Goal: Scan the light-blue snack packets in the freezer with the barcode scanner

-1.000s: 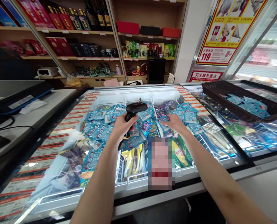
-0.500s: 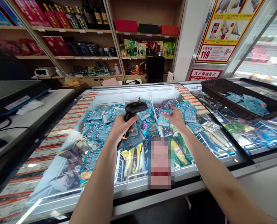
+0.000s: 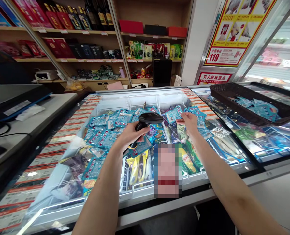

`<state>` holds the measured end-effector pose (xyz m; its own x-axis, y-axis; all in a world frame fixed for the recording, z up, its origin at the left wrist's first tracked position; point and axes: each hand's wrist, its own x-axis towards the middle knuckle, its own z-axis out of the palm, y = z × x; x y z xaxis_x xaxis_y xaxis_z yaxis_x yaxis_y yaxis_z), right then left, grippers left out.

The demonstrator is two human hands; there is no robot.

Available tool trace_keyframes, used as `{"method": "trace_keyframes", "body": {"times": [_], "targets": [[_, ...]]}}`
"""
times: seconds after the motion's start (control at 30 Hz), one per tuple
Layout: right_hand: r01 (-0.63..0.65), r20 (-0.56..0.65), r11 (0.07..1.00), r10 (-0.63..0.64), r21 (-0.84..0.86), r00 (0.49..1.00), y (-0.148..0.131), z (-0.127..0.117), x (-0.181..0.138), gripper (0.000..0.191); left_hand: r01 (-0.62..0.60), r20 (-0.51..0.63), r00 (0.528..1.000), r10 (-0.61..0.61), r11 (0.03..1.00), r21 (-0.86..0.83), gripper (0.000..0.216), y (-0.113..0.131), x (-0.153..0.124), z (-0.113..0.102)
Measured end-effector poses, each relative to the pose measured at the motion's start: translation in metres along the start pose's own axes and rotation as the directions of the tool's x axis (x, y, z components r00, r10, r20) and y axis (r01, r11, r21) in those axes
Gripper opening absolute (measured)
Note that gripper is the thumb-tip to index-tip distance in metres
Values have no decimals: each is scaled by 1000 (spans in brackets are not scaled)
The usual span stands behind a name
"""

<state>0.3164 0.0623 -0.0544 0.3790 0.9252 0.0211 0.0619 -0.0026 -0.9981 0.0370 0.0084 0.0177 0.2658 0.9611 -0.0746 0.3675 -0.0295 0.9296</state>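
My left hand (image 3: 132, 133) is wrapped round the handle of a black barcode scanner (image 3: 150, 118), whose head points right over the freezer. Between the fingers of my right hand (image 3: 190, 123) is the right edge of a blue ice cream packet (image 3: 173, 114), pinched and tilted, its barcode facing up. Many similar blue packets (image 3: 110, 138) lie heaped in the freezer's left part. More packets (image 3: 200, 114) lie just behind and beside my right hand. Purple and green packets fill the basket below it.
A brown woven basket (image 3: 233, 104) holding several blue packets stands on the freezer's right side. White wire dividers (image 3: 165, 132) split the freezer. Yellow packets (image 3: 137, 169) lie near its front rim (image 3: 164, 209). A counter (image 3: 54, 102) with a device and cables is at left.
My right hand has moved the blue packet slightly up and away, turning it. The scanner has shifted right and slightly down, its head closer to the packet.
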Motion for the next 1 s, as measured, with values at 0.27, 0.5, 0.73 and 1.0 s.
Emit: {"method": "trace_keyframes", "body": {"times": [0.27, 0.5, 0.73, 1.0], "targets": [[16, -30, 996, -13, 93, 999, 0, -2, -1, 31, 19, 46, 999, -22, 998, 55, 32, -5, 4, -1], [44, -71, 999, -43, 11, 997, 2, -8, 7, 40, -25, -46, 999, 25, 1000, -5, 33, -6, 5, -1], [80, -310, 897, -232, -434, 922, 3, -55, 20, 47, -66, -364, 931, 31, 994, -84, 32, -22, 16, -11], [-82, -337, 612, -314, -787, 887, 3, -66, 17, 36, -106, -433, 901, 37, 985, -136, 33, -20, 13, -15]]}}
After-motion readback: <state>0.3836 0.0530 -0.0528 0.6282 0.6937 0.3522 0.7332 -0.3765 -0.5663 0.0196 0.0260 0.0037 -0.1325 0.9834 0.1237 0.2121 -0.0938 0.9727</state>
